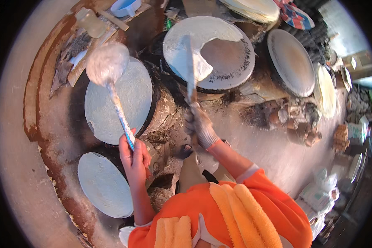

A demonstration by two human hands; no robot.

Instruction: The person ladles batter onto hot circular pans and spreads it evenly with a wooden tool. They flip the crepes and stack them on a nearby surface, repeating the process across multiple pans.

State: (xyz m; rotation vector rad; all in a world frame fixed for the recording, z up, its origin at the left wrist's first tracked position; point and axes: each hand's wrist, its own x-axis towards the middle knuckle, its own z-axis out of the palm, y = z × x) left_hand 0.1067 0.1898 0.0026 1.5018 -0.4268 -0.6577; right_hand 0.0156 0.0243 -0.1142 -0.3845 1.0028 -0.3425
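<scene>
My bare left hand point(135, 155) grips the handle of a batter-coated ladle point(108, 63). The ladle's bowl hangs over a round griddle point(121, 105) covered with a pale sheet of batter. My right hand point(200, 125), in a knitted glove, holds a long flat spreading blade point(190, 71) above another round griddle point(228, 62). Wet white batter point(201, 26) covers the far and left parts of that griddle in a curved band. Its middle and right side show bare brownish metal. The blade hides part of the batter's edge.
Another batter-covered griddle point(105, 186) lies at the lower left. To the right stands a bare griddle point(291, 63). Stacked pale flatbreads point(252, 9) sit at the back. A cloudy jar point(90, 23) and a blue-and-white container point(125, 6) stand at upper left; metal cans point(293, 124) lie on the floor.
</scene>
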